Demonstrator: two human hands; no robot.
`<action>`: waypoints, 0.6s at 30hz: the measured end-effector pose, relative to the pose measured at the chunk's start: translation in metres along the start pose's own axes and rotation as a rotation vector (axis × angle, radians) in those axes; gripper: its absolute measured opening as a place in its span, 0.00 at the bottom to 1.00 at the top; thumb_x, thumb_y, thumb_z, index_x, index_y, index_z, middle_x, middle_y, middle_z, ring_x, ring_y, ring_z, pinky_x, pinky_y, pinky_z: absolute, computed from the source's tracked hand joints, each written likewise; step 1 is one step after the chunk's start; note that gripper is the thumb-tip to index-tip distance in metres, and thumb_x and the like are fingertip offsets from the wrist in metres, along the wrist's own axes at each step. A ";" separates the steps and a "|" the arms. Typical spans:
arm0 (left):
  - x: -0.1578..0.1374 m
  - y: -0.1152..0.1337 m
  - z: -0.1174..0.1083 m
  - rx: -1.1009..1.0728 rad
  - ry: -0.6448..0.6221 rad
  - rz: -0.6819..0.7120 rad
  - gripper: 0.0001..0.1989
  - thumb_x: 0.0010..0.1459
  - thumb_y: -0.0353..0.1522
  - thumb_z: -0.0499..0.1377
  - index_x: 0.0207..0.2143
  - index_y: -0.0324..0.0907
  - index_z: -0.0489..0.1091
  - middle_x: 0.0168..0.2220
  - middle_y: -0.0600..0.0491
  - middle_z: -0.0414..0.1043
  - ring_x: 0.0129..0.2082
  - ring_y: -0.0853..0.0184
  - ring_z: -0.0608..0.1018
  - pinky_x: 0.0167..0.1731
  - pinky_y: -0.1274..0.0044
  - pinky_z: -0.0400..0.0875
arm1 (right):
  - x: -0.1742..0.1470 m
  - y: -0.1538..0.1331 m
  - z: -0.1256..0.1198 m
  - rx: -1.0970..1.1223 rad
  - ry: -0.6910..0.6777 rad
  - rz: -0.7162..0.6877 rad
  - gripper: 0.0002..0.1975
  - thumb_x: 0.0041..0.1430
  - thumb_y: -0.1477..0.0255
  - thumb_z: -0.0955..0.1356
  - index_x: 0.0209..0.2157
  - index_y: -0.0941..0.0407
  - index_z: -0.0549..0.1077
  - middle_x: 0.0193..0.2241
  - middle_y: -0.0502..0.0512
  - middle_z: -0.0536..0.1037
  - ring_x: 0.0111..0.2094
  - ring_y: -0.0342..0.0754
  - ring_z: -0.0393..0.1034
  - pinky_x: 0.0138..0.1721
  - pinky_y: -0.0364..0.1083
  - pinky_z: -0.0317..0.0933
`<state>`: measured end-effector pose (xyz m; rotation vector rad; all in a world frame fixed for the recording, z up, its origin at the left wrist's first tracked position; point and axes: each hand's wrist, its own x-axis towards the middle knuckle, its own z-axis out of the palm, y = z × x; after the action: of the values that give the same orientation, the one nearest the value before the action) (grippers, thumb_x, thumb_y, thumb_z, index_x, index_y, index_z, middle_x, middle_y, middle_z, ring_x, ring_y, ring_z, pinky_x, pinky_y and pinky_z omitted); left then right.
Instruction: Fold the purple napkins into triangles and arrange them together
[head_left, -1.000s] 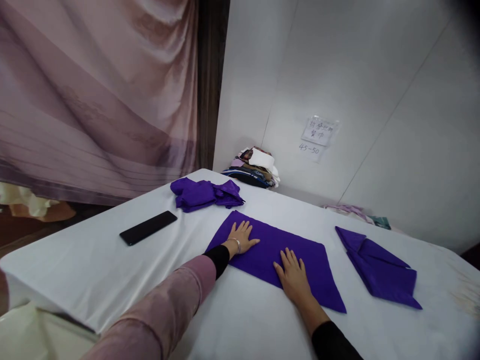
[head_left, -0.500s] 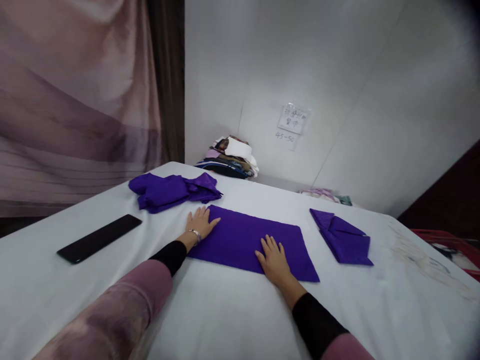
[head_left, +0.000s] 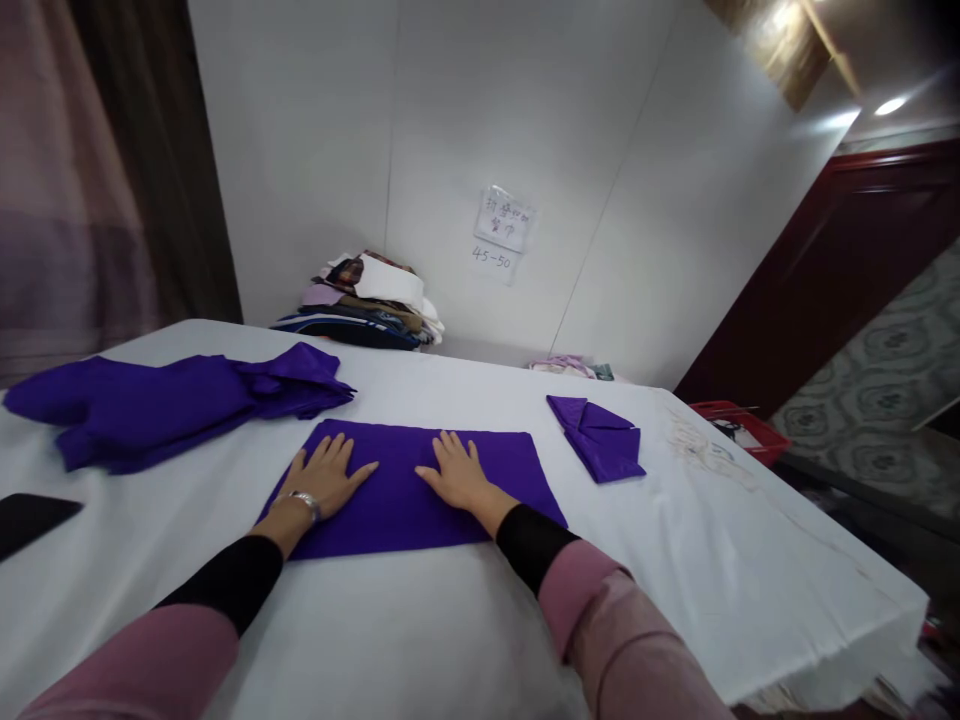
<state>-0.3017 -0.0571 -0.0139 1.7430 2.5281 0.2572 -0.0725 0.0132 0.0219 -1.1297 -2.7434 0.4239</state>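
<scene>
A purple cloth napkin [head_left: 394, 515], folded into a flat rectangle, lies in front of me on the white tablecloth [head_left: 390, 620]. My left hand [head_left: 328, 476] rests flat on its left part with the fingers spread, a silver bracelet at the wrist. Palm down, my right hand [head_left: 457, 474] presses on the napkin right of its middle, fingers apart. Neither hand grips anything. To the right sits another purple napkin [head_left: 607, 440], folded into a pointed shape. Loose purple cloth [head_left: 165, 405] is heaped at the left.
A flat black object [head_left: 30, 522], partly cut off, lies at the left edge. Behind the table a stack of folded fabrics [head_left: 367, 305] stands against the wall. A handwritten sign [head_left: 502, 220] hangs above. Past the right side is a red basket [head_left: 765, 440].
My right hand has moved up and inward over the napkin, nearer to my left hand. My left hand stays on the napkin's left part. The view has turned to the right.
</scene>
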 end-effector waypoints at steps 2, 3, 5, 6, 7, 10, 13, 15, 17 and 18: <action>0.001 -0.001 0.001 0.004 -0.007 0.005 0.41 0.53 0.52 0.41 0.61 0.33 0.50 0.64 0.43 0.44 0.64 0.53 0.47 0.59 0.59 0.42 | 0.011 0.013 0.003 -0.005 -0.023 -0.002 0.37 0.60 0.49 0.52 0.62 0.60 0.49 0.63 0.61 0.47 0.64 0.53 0.35 0.60 0.59 0.30; 0.001 -0.001 0.001 0.008 -0.009 0.006 0.41 0.53 0.52 0.41 0.61 0.33 0.50 0.64 0.43 0.44 0.64 0.53 0.47 0.59 0.59 0.43 | 0.013 0.025 0.003 -0.013 -0.029 0.020 0.37 0.60 0.49 0.51 0.62 0.59 0.49 0.63 0.60 0.47 0.64 0.53 0.35 0.60 0.59 0.30; 0.001 -0.001 0.001 0.020 -0.010 0.006 0.41 0.53 0.52 0.40 0.61 0.33 0.50 0.64 0.43 0.44 0.64 0.53 0.47 0.59 0.59 0.43 | 0.008 0.059 -0.002 -0.043 -0.017 0.126 0.37 0.60 0.49 0.51 0.62 0.59 0.49 0.63 0.59 0.46 0.64 0.52 0.35 0.60 0.59 0.30; 0.001 -0.001 0.000 0.027 -0.011 0.006 0.41 0.53 0.52 0.40 0.61 0.33 0.50 0.64 0.44 0.44 0.64 0.54 0.46 0.59 0.59 0.43 | 0.003 0.078 -0.006 -0.060 0.002 0.210 0.37 0.60 0.50 0.51 0.62 0.60 0.49 0.64 0.60 0.46 0.64 0.53 0.35 0.60 0.59 0.30; 0.000 0.000 0.000 0.034 -0.013 0.006 0.41 0.53 0.52 0.40 0.61 0.33 0.50 0.64 0.44 0.43 0.64 0.54 0.46 0.59 0.59 0.43 | -0.004 0.096 -0.010 -0.079 0.019 0.306 0.36 0.61 0.50 0.51 0.62 0.61 0.48 0.64 0.61 0.45 0.64 0.53 0.35 0.60 0.59 0.30; 0.000 0.001 -0.001 0.043 -0.025 0.001 0.41 0.53 0.52 0.40 0.61 0.33 0.49 0.65 0.45 0.42 0.64 0.55 0.45 0.59 0.59 0.42 | -0.023 0.138 -0.022 -0.131 0.036 0.457 0.36 0.61 0.51 0.49 0.62 0.62 0.47 0.64 0.61 0.44 0.64 0.52 0.34 0.60 0.58 0.30; -0.001 0.001 -0.001 0.028 -0.038 -0.004 0.42 0.53 0.52 0.40 0.62 0.33 0.48 0.65 0.45 0.42 0.64 0.55 0.45 0.59 0.59 0.41 | -0.032 0.152 -0.024 -0.149 0.029 0.490 0.36 0.61 0.51 0.48 0.63 0.61 0.45 0.64 0.59 0.43 0.64 0.50 0.33 0.60 0.57 0.29; -0.001 0.001 -0.001 0.023 -0.047 -0.005 0.42 0.53 0.52 0.41 0.62 0.33 0.48 0.65 0.45 0.42 0.64 0.55 0.45 0.59 0.59 0.41 | -0.034 0.152 -0.025 -0.152 0.022 0.503 0.36 0.61 0.52 0.48 0.63 0.60 0.45 0.64 0.57 0.42 0.64 0.49 0.32 0.60 0.56 0.28; -0.001 0.000 -0.004 0.034 -0.057 -0.011 0.41 0.53 0.52 0.41 0.62 0.33 0.48 0.65 0.45 0.42 0.64 0.55 0.44 0.60 0.60 0.41 | -0.032 0.150 -0.029 -0.147 -0.004 0.517 0.35 0.61 0.52 0.49 0.63 0.60 0.45 0.64 0.57 0.41 0.64 0.49 0.32 0.60 0.56 0.28; -0.001 0.000 -0.006 0.040 -0.064 -0.014 0.41 0.54 0.52 0.41 0.62 0.34 0.48 0.65 0.46 0.42 0.64 0.55 0.44 0.60 0.60 0.42 | -0.031 0.148 -0.032 -0.142 -0.021 0.527 0.35 0.61 0.52 0.50 0.63 0.60 0.45 0.64 0.58 0.42 0.64 0.50 0.32 0.60 0.57 0.29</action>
<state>-0.3022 -0.0587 -0.0078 1.7178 2.5160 0.1486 0.0561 0.0981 0.0052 -1.8985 -2.4926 0.2971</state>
